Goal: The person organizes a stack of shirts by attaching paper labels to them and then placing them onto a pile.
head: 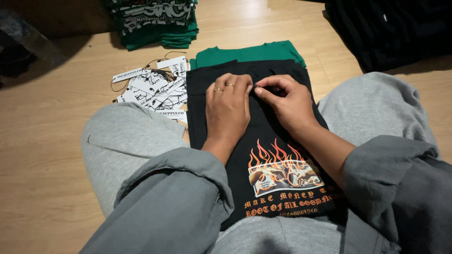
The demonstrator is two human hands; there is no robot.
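On the wooden floor (56, 141), both hands (227, 109) press a black shirt (273, 141).

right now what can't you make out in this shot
- Head view: whatever the right hand pinches on the black shirt is hidden by its fingertips and the left hand.
- Green shirt: only its top edge shows; the black shirt covers the rest.
- Folded shirt stack: cut off by the top edge.
- Dark pile, top right: too dark to identify.
- Tag pile: strings tangled, count unclear.
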